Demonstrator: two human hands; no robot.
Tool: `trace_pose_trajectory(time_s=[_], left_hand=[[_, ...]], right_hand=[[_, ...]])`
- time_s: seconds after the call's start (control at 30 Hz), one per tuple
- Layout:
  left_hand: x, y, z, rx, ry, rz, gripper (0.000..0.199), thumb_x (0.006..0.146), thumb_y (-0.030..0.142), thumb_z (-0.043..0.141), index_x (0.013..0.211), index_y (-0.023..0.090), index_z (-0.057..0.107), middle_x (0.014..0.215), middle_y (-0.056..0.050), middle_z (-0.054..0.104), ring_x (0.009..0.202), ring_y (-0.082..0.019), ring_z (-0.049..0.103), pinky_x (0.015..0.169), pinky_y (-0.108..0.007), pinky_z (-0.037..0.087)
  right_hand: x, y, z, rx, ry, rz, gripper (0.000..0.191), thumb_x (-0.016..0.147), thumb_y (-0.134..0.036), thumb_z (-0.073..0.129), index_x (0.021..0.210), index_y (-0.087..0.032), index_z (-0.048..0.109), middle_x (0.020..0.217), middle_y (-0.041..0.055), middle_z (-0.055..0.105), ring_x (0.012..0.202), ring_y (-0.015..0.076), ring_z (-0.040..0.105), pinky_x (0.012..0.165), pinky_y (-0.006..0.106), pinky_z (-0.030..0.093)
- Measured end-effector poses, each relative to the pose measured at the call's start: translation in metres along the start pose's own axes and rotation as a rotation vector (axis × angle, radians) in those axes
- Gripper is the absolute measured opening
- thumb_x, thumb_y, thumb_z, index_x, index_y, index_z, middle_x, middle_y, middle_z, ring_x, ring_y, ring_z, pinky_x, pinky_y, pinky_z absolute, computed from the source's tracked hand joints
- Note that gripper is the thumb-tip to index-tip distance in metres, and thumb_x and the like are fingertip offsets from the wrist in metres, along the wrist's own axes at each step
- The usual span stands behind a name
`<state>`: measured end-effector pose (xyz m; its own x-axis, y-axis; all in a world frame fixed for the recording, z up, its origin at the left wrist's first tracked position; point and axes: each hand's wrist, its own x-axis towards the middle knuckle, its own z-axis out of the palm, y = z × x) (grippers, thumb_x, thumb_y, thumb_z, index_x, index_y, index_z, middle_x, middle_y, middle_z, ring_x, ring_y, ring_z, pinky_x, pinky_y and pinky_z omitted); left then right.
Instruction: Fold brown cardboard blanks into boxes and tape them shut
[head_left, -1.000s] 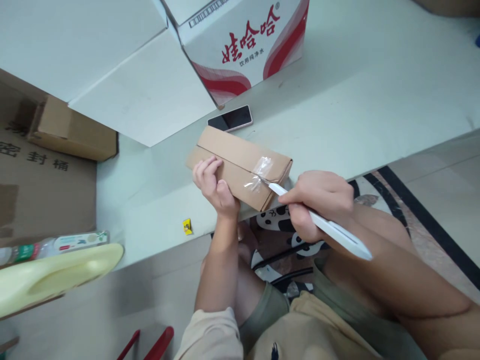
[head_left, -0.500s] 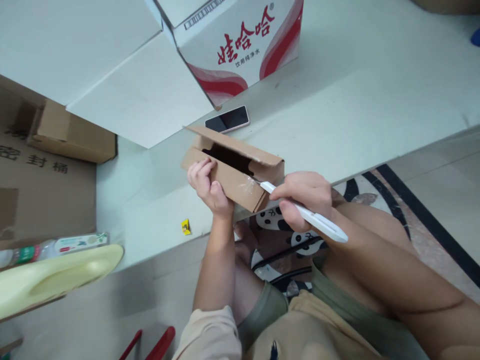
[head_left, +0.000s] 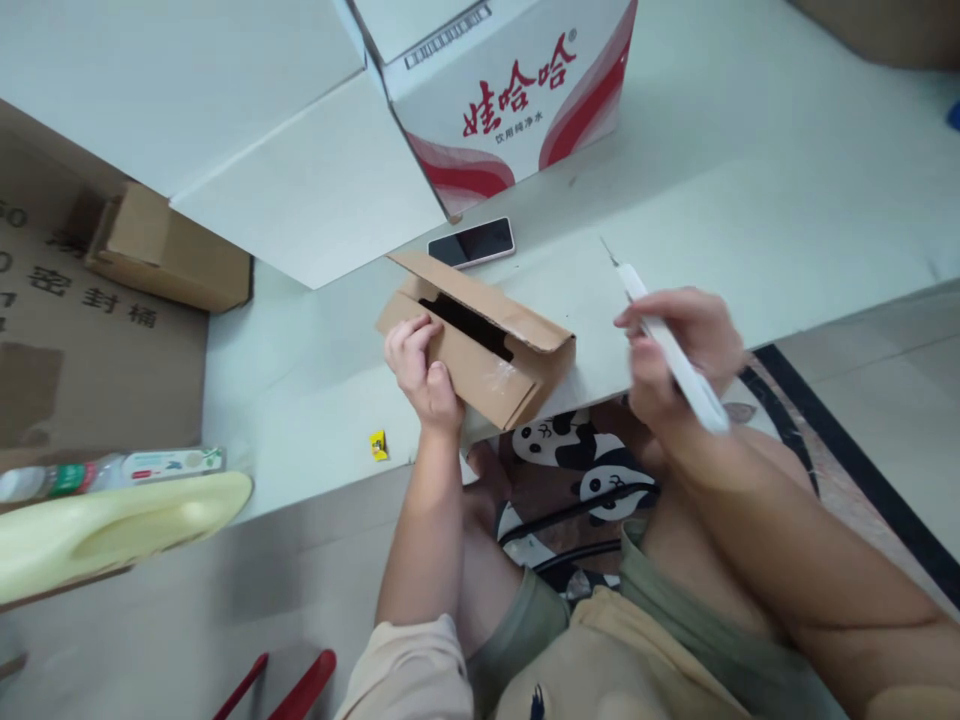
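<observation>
I have the small oblong brown cardboard box [head_left: 469, 372] near the middle of my head view, at the near edge of the smooth pale tabletop [head_left: 750, 150]; one corner shows past that edge, and I cannot tell whether its underside touches the surface. The left hand [head_left: 421, 370] is clamped on its left end, fingers bent over the near face and thumb beside them. Along the top, the brown cardboard flap [head_left: 487, 300] stands partly raised over a dark slot (I can make out nothing inside). A shiny patch of clear tape [head_left: 514, 374] clings near the right end.

The right hand [head_left: 694, 345], slightly blurred, is closed around the slim white-handled knife [head_left: 679, 365], its thin metal blade pointing up and away from me. Hand and knife are both clear of the box, to its right.

Just behind the box I see the dark-screened phone with a pale rim [head_left: 472, 242] lying flat, and beyond it the white carton with red lettering and red waves [head_left: 517, 120]. The tiny yellow wrapped packet [head_left: 379, 446] lies near the table edge, left of the left wrist.
</observation>
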<state>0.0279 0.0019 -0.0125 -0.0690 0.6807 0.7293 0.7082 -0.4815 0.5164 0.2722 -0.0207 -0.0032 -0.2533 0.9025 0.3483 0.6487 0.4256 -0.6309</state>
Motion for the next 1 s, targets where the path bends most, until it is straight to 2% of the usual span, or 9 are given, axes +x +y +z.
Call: trace_pose_trajectory(time_s=[0.13, 0.23, 0.3, 0.4, 0.5, 0.6, 0.7, 0.83, 1.0], left_hand=[[0.000, -0.015, -0.017, -0.174, -0.017, -0.139, 0.041, 0.084, 0.051, 0.052, 0.103, 0.019, 0.068, 0.120, -0.012, 0.065, 0.123, -0.028, 0.054, 0.113, -0.043, 0.038], [0.001, -0.021, -0.037, -0.422, 0.080, -0.510, 0.043, 0.066, 0.058, 0.071, 0.087, 0.021, 0.066, 0.114, -0.008, 0.067, 0.121, -0.027, 0.059, 0.107, -0.039, 0.046], [0.001, -0.021, -0.052, -0.554, 0.124, -0.786, 0.042, 0.067, 0.060, 0.072, 0.085, 0.022, 0.065, 0.101, -0.005, 0.071, 0.105, -0.026, 0.066, 0.091, -0.037, 0.055], [-0.001, -0.019, -0.073, -0.719, 0.131, -1.037, 0.044, 0.071, 0.060, 0.070, 0.090, 0.020, 0.069, 0.086, -0.004, 0.074, 0.081, -0.021, 0.070, 0.074, -0.034, 0.060], [-0.004, -0.018, -0.085, -0.758, 0.106, -1.248, 0.051, 0.052, 0.050, 0.084, 0.087, 0.016, 0.070, 0.077, -0.003, 0.074, 0.065, -0.018, 0.069, 0.060, -0.029, 0.057], [-0.006, -0.019, -0.088, -0.656, 0.022, -1.217, 0.056, 0.039, 0.037, 0.090, 0.086, 0.013, 0.069, 0.071, -0.004, 0.073, 0.055, -0.017, 0.066, 0.050, -0.026, 0.051], [-0.006, -0.021, -0.085, -0.633, 0.076, -1.170, 0.054, 0.044, 0.034, 0.088, 0.089, 0.013, 0.068, 0.073, -0.003, 0.074, 0.057, -0.015, 0.067, 0.053, -0.024, 0.051], [-0.002, -0.021, -0.080, -0.664, 0.139, -1.222, 0.035, 0.061, 0.032, 0.080, 0.088, 0.015, 0.067, 0.078, -0.001, 0.073, 0.063, -0.014, 0.068, 0.057, -0.024, 0.052], [0.002, -0.013, -0.073, -0.821, 0.103, -1.319, 0.028, 0.072, 0.037, 0.071, 0.091, 0.016, 0.069, 0.080, -0.004, 0.073, 0.064, -0.016, 0.067, 0.054, -0.025, 0.053]], right_hand=[[0.009, 0.007, -0.004, -0.104, -0.070, 0.135, 0.044, 0.084, -0.036, 0.063, 0.127, -0.024, 0.066, 0.102, 0.0103, 0.074, 0.098, 0.0272, 0.067, 0.078, 0.037, 0.053], [0.013, 0.012, -0.003, -0.191, -0.142, 0.275, 0.053, 0.086, -0.027, 0.058, 0.138, -0.022, 0.058, 0.119, 0.0135, 0.073, 0.106, 0.0305, 0.066, 0.084, 0.041, 0.054], [0.015, 0.015, -0.001, -0.248, -0.233, 0.349, 0.061, 0.086, -0.026, 0.056, 0.146, -0.018, 0.051, 0.129, 0.0168, 0.068, 0.113, 0.0338, 0.064, 0.088, 0.045, 0.053], [0.018, 0.016, 0.002, -0.308, -0.339, 0.385, 0.072, 0.087, -0.030, 0.057, 0.155, -0.014, 0.037, 0.139, 0.0201, 0.062, 0.125, 0.0378, 0.057, 0.098, 0.049, 0.050], [0.020, 0.015, 0.005, -0.291, -0.371, 0.370, 0.074, 0.090, -0.034, 0.054, 0.158, -0.015, 0.033, 0.145, 0.0210, 0.056, 0.136, 0.0396, 0.049, 0.108, 0.052, 0.045], [0.020, 0.012, 0.006, -0.247, -0.413, 0.364, 0.063, 0.092, -0.039, 0.053, 0.152, -0.019, 0.047, 0.155, 0.0203, 0.045, 0.148, 0.0447, 0.035, 0.115, 0.059, 0.037], [0.018, 0.010, 0.009, -0.140, -0.450, 0.254, 0.057, 0.089, -0.039, 0.059, 0.143, -0.023, 0.058, 0.163, 0.0155, 0.037, 0.154, 0.0449, 0.022, 0.120, 0.064, 0.028], [0.018, 0.008, 0.014, 0.225, -0.416, -0.057, 0.066, 0.081, -0.033, 0.065, 0.144, -0.018, 0.052, 0.156, 0.0138, 0.048, 0.148, 0.0343, 0.039, 0.123, 0.056, 0.032], [0.021, 0.003, 0.024, 0.500, -0.254, 0.077, 0.056, 0.080, -0.037, 0.064, 0.132, -0.014, 0.056, 0.132, 0.0175, 0.065, 0.120, 0.0304, 0.063, 0.104, 0.049, 0.051]])
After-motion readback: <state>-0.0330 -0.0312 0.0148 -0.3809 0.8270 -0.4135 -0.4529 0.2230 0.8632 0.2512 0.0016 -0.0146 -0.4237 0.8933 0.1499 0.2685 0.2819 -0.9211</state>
